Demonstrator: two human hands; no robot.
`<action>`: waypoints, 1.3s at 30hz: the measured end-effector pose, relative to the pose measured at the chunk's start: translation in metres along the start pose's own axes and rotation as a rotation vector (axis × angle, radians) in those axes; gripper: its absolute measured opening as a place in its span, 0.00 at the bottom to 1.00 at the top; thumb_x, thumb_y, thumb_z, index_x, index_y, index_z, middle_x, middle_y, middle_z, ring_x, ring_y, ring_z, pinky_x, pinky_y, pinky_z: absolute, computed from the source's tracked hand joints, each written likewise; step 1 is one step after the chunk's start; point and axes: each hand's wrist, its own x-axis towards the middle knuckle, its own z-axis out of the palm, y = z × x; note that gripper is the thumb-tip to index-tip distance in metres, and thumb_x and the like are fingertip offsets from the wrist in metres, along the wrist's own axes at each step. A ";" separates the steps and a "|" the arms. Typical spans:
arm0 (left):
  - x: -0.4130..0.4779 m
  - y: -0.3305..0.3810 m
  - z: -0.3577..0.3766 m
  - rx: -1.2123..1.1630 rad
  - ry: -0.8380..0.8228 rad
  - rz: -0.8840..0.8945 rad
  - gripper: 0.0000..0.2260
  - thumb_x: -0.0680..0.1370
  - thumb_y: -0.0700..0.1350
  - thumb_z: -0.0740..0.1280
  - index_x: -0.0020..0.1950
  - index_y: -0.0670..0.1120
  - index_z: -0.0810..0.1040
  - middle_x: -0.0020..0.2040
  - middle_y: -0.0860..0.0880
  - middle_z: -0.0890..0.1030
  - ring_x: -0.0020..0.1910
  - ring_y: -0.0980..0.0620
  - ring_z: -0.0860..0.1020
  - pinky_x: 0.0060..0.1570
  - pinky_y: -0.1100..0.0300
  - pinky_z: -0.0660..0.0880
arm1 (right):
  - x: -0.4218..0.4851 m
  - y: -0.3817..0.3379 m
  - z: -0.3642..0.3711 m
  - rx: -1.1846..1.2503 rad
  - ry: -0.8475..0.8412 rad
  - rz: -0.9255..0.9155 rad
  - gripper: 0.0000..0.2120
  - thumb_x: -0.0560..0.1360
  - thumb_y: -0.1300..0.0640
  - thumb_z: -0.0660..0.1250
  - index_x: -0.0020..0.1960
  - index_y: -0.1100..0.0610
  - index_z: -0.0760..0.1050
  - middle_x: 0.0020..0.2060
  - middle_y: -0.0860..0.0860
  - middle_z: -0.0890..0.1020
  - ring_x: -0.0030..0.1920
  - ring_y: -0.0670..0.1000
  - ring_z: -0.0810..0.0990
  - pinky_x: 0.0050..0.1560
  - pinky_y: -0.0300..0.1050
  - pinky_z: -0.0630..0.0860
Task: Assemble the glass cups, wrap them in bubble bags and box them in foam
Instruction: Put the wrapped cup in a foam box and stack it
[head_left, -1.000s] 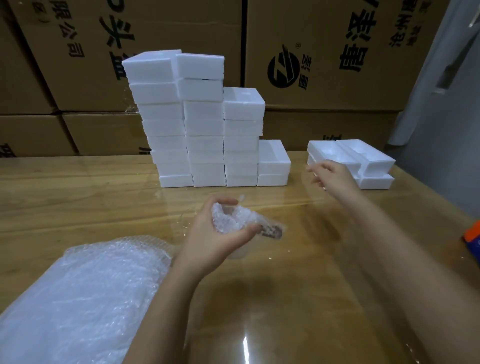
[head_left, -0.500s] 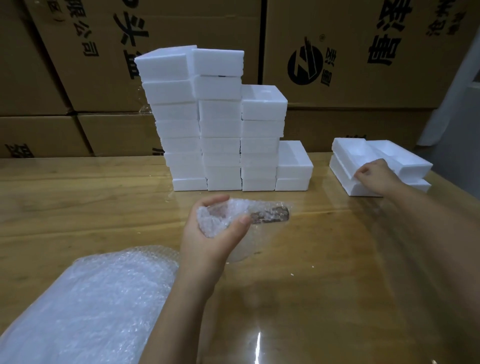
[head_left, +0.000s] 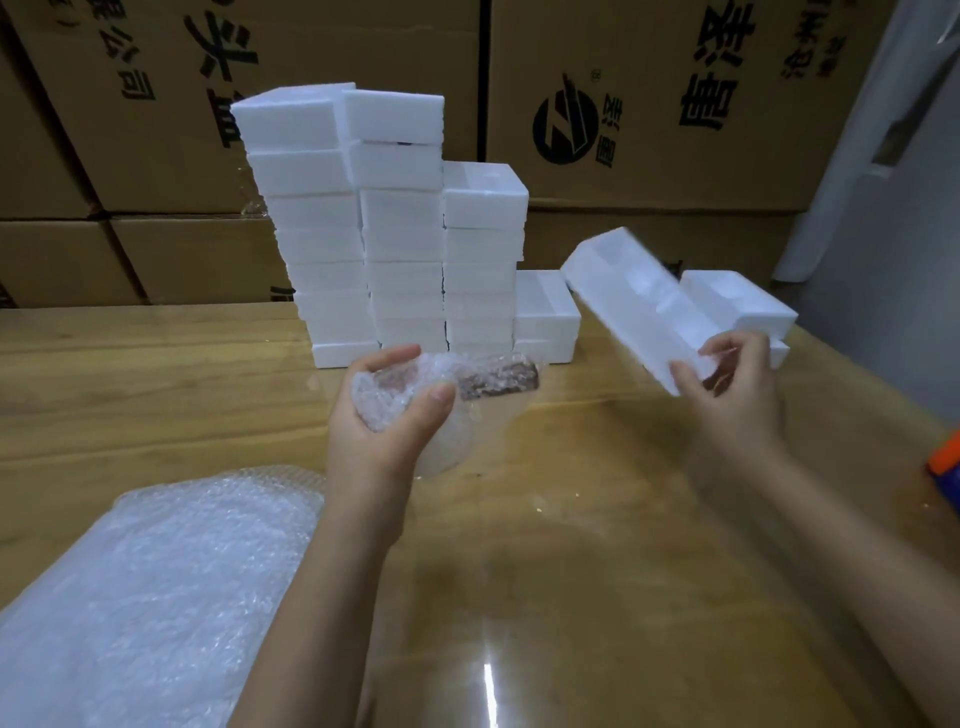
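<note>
Lower left: one heap of bubble bags (head_left: 156, 597) on the table (head_left: 571, 571). Centre: left hand (head_left: 384, 415), fingers curled round one wrapped glass cup (head_left: 447, 384); likely fragile and slippery, best gripped round the body. Right: right hand (head_left: 727, 395) pinches one light, brittle foam tray (head_left: 639, 306) by its end. Behind: four columns of foam boxes (head_left: 395, 234).

Your left hand (head_left: 384, 421) grips the bubble-wrapped cup (head_left: 447, 384) above the middle of the table (head_left: 571, 519) — your right hand (head_left: 732, 395) holds a foam tray (head_left: 639, 306) tilted in the air, hollow side toward you. Stacked foam boxes (head_left: 384, 223) stand at the far edge; bubble bags (head_left: 156, 597) lie at the near left corner.
</note>
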 end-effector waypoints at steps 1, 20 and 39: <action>0.001 0.001 -0.001 -0.034 -0.009 0.002 0.19 0.58 0.58 0.74 0.47 0.62 0.80 0.53 0.45 0.80 0.51 0.44 0.80 0.47 0.46 0.77 | -0.015 -0.005 -0.003 -0.009 -0.050 -0.060 0.14 0.69 0.39 0.67 0.48 0.41 0.65 0.40 0.35 0.72 0.37 0.40 0.74 0.33 0.46 0.72; -0.012 0.001 0.010 0.250 -0.228 0.130 0.20 0.57 0.60 0.72 0.48 0.68 0.75 0.51 0.58 0.79 0.48 0.62 0.79 0.41 0.71 0.73 | -0.079 -0.103 -0.033 0.447 -0.647 0.052 0.20 0.73 0.33 0.53 0.56 0.41 0.72 0.45 0.49 0.82 0.38 0.48 0.79 0.37 0.38 0.74; 0.011 -0.015 -0.019 0.594 -0.166 -0.147 0.06 0.78 0.46 0.64 0.42 0.51 0.79 0.40 0.57 0.83 0.35 0.59 0.81 0.28 0.67 0.73 | -0.078 -0.107 0.021 -0.247 -0.618 -0.014 0.20 0.83 0.51 0.49 0.32 0.54 0.58 0.26 0.50 0.62 0.30 0.52 0.63 0.34 0.47 0.59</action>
